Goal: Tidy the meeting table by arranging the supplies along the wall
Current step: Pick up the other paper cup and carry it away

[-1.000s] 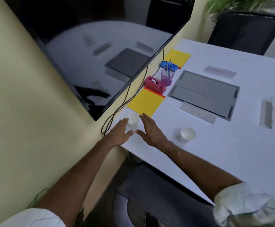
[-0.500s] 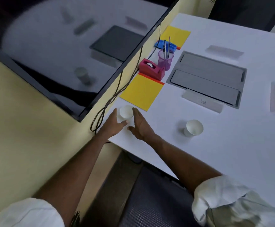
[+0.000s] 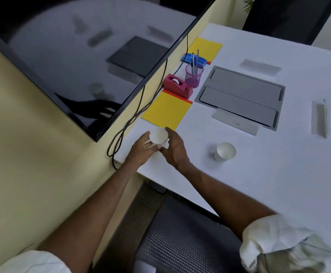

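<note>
Two cups show. One cup (image 3: 158, 135) is left of centre, just below the yellow pad (image 3: 166, 110), clasped between the left grip (image 3: 141, 152) and right grip (image 3: 175, 148), fingers curled round it. The other cup (image 3: 225, 151) stands apart, right of it, on the worktop (image 3: 259, 184).

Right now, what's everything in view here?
yellow sheets: two, yellow, along the wall
tape dispenser: one, pink, between the sheets
pen cup: one, purple, beside the dispenser
blue item: one, blue, by the far sheet
held paper cup: one, white, by the near sheet
standing paper cup: one, white, farther from the wall
flap panel: one, grey, in the table
clear stands: three, clear, around the panel
screen: one, black, on the wall
cables: count unclear, black, below the screen
chair: one, dark, at the table edge
left hand: gripping the held paper cup
right hand: gripping the held paper cup
</note>
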A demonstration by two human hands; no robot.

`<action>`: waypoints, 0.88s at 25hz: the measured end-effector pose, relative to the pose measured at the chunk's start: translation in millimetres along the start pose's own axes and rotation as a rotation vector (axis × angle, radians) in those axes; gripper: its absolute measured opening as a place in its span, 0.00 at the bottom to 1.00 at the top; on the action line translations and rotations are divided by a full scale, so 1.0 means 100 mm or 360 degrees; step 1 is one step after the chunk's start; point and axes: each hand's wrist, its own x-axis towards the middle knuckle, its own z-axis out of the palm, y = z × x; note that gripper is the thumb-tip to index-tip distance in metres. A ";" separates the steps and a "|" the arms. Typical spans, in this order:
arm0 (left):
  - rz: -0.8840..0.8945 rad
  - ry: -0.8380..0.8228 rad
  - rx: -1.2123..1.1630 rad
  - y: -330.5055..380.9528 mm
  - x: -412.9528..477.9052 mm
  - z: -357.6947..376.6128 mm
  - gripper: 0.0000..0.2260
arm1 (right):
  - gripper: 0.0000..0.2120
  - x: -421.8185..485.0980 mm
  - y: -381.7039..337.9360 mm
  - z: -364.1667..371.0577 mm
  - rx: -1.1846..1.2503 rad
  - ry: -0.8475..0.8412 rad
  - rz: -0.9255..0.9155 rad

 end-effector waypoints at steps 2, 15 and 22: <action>0.0018 0.0020 0.0044 0.15 -0.12 0.07 0.33 | 0.34 -0.10 -0.06 -0.20 -0.0023 0.0028 -0.0043; 0.0403 -0.0306 0.0165 1.84 -1.70 1.15 0.28 | 0.32 -1.53 -0.25 -2.57 0.0362 0.0360 -0.0092; 0.0732 -0.0549 0.0251 2.49 -3.04 2.28 0.26 | 0.32 -3.15 -0.09 -3.92 0.0511 0.0611 -0.0113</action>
